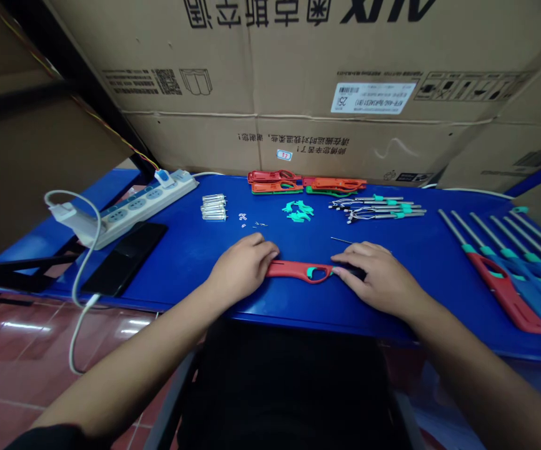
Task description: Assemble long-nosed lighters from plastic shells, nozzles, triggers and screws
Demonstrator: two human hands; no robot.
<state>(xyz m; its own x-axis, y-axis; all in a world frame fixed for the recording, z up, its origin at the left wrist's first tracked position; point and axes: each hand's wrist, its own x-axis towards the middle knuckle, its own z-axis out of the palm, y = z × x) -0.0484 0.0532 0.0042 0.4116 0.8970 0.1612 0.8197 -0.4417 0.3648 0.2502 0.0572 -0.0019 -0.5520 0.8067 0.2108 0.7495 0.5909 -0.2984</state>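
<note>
The left hand [242,265] is gripping the red lighter casing [289,269] at its left end, the right hand [376,275] pinching its right, apparently fitting parts, next needing steady alignment.

A plain black cloth sleeve [55,437] ends partway along the left arm [143,359], matte black clothing [289,387] with folds lost in shadow covers the lap, and the bare right forearm [481,365] narrows smoothly toward a bare right grip [373,275].

Phone [125,260] beside power strip [135,205]; cardboard box [293,69] behind.
</note>
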